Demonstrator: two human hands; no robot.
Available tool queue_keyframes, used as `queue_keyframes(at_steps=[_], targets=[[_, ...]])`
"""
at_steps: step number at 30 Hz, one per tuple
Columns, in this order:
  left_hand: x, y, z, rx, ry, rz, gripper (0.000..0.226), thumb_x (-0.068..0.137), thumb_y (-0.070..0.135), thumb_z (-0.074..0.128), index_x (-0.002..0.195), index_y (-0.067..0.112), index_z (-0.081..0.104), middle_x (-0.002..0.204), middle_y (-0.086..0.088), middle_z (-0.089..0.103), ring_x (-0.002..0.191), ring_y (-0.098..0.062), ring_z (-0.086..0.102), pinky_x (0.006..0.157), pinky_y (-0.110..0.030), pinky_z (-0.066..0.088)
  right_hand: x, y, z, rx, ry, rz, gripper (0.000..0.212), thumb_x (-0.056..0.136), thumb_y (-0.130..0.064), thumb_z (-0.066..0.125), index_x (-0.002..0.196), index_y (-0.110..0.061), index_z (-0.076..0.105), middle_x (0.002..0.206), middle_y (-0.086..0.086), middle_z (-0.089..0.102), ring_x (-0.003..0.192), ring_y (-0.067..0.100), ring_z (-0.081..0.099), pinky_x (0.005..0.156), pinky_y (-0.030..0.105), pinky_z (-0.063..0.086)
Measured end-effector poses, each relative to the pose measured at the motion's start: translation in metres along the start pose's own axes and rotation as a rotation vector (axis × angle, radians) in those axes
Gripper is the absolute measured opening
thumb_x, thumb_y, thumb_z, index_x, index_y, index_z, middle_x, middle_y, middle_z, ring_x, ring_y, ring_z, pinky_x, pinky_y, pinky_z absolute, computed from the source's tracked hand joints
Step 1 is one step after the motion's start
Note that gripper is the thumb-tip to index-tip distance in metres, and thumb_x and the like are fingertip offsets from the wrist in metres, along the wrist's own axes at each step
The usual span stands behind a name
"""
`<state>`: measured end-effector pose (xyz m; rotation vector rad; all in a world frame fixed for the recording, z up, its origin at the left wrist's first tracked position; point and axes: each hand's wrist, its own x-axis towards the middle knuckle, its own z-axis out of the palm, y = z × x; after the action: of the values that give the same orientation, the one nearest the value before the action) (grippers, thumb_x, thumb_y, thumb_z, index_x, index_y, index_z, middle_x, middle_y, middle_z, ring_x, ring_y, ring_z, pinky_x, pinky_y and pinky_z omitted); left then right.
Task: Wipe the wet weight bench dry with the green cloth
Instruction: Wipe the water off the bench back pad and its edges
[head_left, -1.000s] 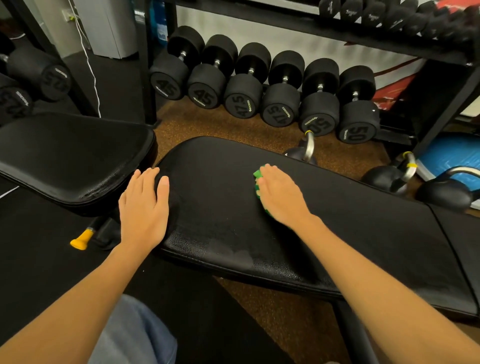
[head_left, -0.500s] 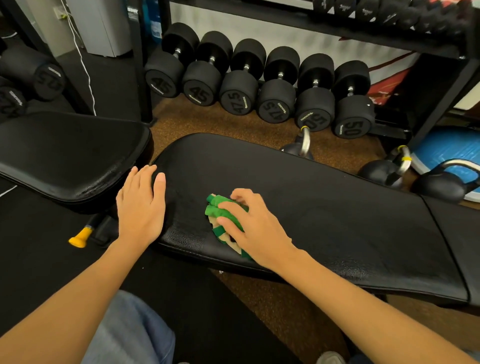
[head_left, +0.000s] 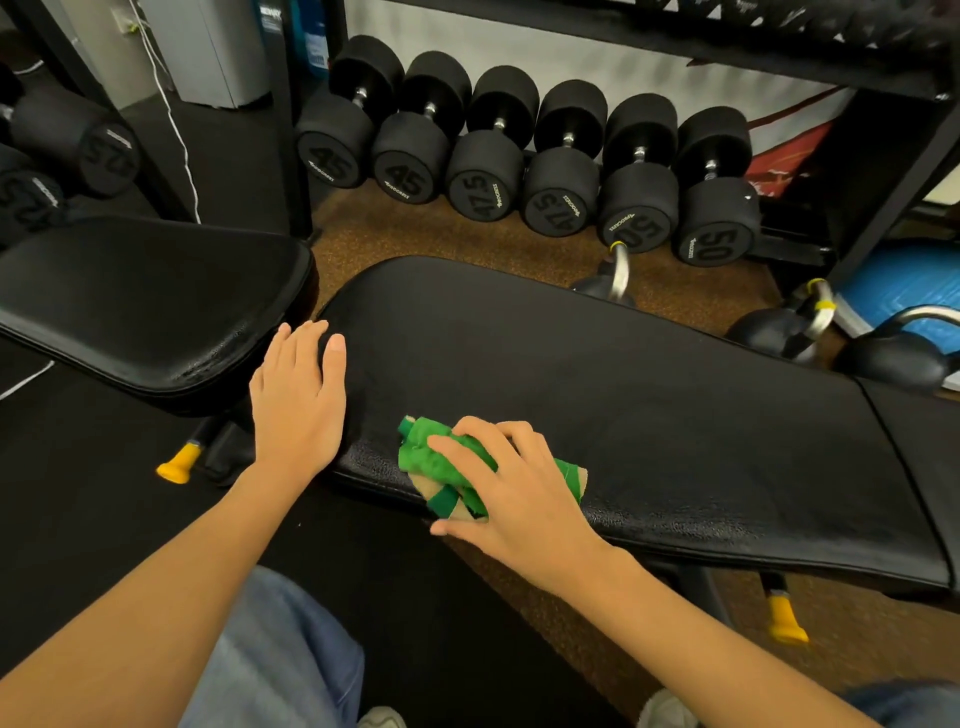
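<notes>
The black padded weight bench (head_left: 649, 395) runs from the middle to the right edge of the head view. My right hand (head_left: 519, 493) presses a crumpled green cloth (head_left: 431, 457) onto the bench's near edge, fingers curled over it. My left hand (head_left: 298, 400) lies flat with fingers together on the bench's left end, holding nothing. The pad beside the cloth shows a faint sheen; I cannot tell which parts are wet.
A second black pad (head_left: 145, 306) sits to the left. Several black dumbbells (head_left: 524, 166) line a rack behind the bench. Kettlebells (head_left: 779, 332) stand on the brown floor at the right. Yellow-tipped bench feet (head_left: 179, 462) stick out below.
My right hand has dragged the green cloth from the far middle of the pad toward me, down to the near edge. My left hand has stayed on the bench's left end.
</notes>
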<state>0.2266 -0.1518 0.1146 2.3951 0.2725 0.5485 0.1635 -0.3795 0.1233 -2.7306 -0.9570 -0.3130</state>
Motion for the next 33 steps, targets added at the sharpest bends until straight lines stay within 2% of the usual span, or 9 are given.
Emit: queue_keyframes(at_steps=[3,7,9,14,16,18,21,26,33], targets=[[0.000,0.001,-0.001,-0.002,-0.009,-0.004,0.045,0.103,0.040,0.028,0.138,0.018,0.045,0.147,-0.002,0.042,0.145,-0.018,0.020,0.113,-0.044,0.016,-0.011,0.003,-0.003,0.038,-0.014,-0.160,0.060,0.077,-0.032,0.073,0.131,-0.025,0.050,0.130,-0.004,0.049,0.105,0.017,0.042,0.084,0.031,0.042],[-0.001,0.002,-0.002,-0.003,-0.008,-0.003,0.045,0.103,0.039,0.028,0.139,0.017,0.045,0.147,-0.002,0.042,0.145,-0.017,0.020,0.113,-0.043,0.016,-0.023,0.019,-0.026,0.137,-0.203,-0.447,0.053,0.079,-0.023,0.071,0.129,-0.019,0.053,0.125,-0.005,0.056,0.106,0.014,0.044,0.093,0.026,0.033],[-0.001,0.001,-0.001,-0.005,-0.005,-0.001,0.045,0.103,0.040,0.028,0.139,0.017,0.045,0.147,-0.002,0.042,0.145,-0.017,0.020,0.113,-0.043,0.016,-0.021,0.033,-0.042,0.293,-0.209,-0.342,0.045,0.085,-0.020,0.066,0.128,-0.020,0.055,0.124,-0.005,0.054,0.115,0.010,0.043,0.100,0.023,0.030],[0.000,-0.001,-0.001,-0.013,-0.004,-0.003,0.046,0.103,0.041,0.028,0.138,0.018,0.045,0.147,-0.001,0.043,0.144,-0.017,0.021,0.113,-0.043,0.017,0.023,0.106,-0.074,0.205,0.218,0.204,0.047,0.087,-0.038,0.062,0.130,-0.019,0.056,0.113,0.002,0.038,0.105,0.023,0.038,0.093,0.017,0.028],[0.000,-0.001,0.000,-0.018,-0.004,-0.008,0.046,0.103,0.041,0.028,0.138,0.018,0.045,0.146,0.000,0.043,0.144,-0.016,0.021,0.113,-0.043,0.017,0.046,0.145,-0.074,0.139,0.214,0.381,0.052,0.088,-0.029,0.065,0.136,-0.014,0.050,0.112,0.010,0.042,0.107,0.029,0.038,0.091,0.019,0.024],[0.000,-0.002,0.001,-0.020,-0.005,-0.009,0.046,0.103,0.042,0.028,0.138,0.018,0.045,0.146,0.000,0.043,0.144,-0.016,0.021,0.113,-0.043,0.017,0.060,0.183,-0.065,0.109,0.169,0.511,0.057,0.086,-0.025,0.069,0.137,-0.010,0.047,0.114,0.017,0.049,0.109,0.034,0.042,0.091,0.028,0.028],[0.001,-0.002,0.001,-0.026,-0.001,-0.013,0.047,0.102,0.042,0.028,0.138,0.018,0.046,0.146,0.000,0.044,0.144,-0.016,0.022,0.113,-0.043,0.018,0.065,0.211,-0.039,0.066,0.120,0.628,0.042,0.087,-0.027,0.067,0.122,-0.007,0.058,0.112,0.019,0.054,0.107,0.037,0.047,0.087,0.034,0.033],[0.002,-0.002,0.001,-0.026,0.004,-0.009,0.046,0.102,0.042,0.029,0.136,0.017,0.048,0.144,0.000,0.046,0.144,-0.018,0.023,0.112,-0.047,0.022,0.061,0.187,-0.010,0.037,0.231,0.545,0.028,0.091,-0.021,0.062,0.116,-0.009,0.063,0.112,0.013,0.053,0.105,0.034,0.044,0.090,0.033,0.033],[0.000,0.000,0.001,-0.023,0.002,-0.006,0.045,0.102,0.042,0.028,0.136,0.018,0.047,0.144,0.001,0.046,0.144,-0.018,0.023,0.111,-0.047,0.020,0.044,0.123,-0.012,0.136,0.130,0.264,0.023,0.087,-0.016,0.066,0.108,-0.008,0.063,0.104,0.009,0.060,0.090,0.025,0.048,0.077,0.021,0.025]])
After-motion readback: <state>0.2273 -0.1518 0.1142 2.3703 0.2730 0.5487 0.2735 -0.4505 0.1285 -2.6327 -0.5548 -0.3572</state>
